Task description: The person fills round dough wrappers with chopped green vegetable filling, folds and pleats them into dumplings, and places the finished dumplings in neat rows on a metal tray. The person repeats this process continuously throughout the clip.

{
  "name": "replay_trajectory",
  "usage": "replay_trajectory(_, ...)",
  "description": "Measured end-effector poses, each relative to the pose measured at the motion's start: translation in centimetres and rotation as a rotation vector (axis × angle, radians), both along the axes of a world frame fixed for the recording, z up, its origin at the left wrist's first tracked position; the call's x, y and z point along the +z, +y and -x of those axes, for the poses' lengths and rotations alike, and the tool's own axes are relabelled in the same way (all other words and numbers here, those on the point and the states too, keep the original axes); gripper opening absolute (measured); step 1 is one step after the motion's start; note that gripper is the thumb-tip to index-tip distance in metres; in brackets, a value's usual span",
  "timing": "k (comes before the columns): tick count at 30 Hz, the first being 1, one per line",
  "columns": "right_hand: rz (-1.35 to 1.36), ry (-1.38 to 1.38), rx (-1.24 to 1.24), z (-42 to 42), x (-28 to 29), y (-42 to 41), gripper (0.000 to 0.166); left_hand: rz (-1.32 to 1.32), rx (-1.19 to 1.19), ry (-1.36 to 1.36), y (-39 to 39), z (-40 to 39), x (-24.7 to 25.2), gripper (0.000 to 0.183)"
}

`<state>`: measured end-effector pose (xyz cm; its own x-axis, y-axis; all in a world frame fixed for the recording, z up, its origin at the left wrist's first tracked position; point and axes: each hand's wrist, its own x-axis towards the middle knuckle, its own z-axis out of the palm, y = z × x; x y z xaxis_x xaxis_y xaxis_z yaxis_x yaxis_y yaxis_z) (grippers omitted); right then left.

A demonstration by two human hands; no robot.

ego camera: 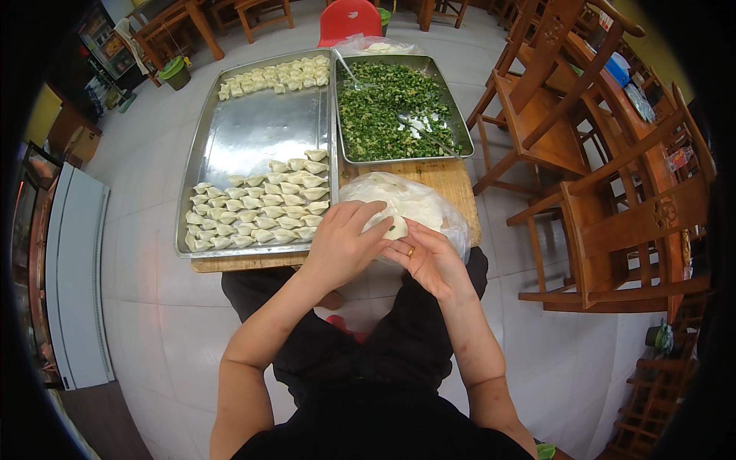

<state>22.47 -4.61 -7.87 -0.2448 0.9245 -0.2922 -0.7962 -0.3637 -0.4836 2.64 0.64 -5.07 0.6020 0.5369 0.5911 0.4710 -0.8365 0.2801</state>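
A pale dumpling wrapper, with a bit of green on it, is held between my two hands over the near edge of the wooden table. My left hand comes over it from the left and partly hides it. My right hand, with a ring on one finger, grips its right side. Just behind lies a clear plastic bag with a stack of wrappers in it. On the left, a metal tray bears rows of folded dumplings near me and smaller ones at its far end.
A second metal tray of chopped green filling holds a spoon and another utensil. Behind it are another plastic bag and a red chair. Wooden chairs stand right; a white appliance is left.
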Motion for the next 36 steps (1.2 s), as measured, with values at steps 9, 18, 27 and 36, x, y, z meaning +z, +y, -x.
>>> replay_trajectory(9, 0.032, -0.150, 0.041, 0.9, 0.8, -2.3, 0.030, 0.532, 0.054, -0.415, -4.3, 1.4, -2.1, 0.044)
replay_trajectory(18, -0.024, -0.583, 0.258, 2.4, 1.4, -2.9, 0.020, 1.500, 0.153, -0.974, -8.8, 1.1, -3.7, 0.028)
replay_trajectory(27, -0.129, -1.056, 0.256, 2.9, 1.9, -2.3, 0.024, 1.658, 0.048, -1.213, -8.9, 1.5, -4.5, 0.028)
replay_trajectory(36, -0.340, -1.151, 0.159, 2.3, 1.0, -2.5, 0.026, 1.690, 0.037, -1.416, -8.9, 0.7, -3.8, 0.025)
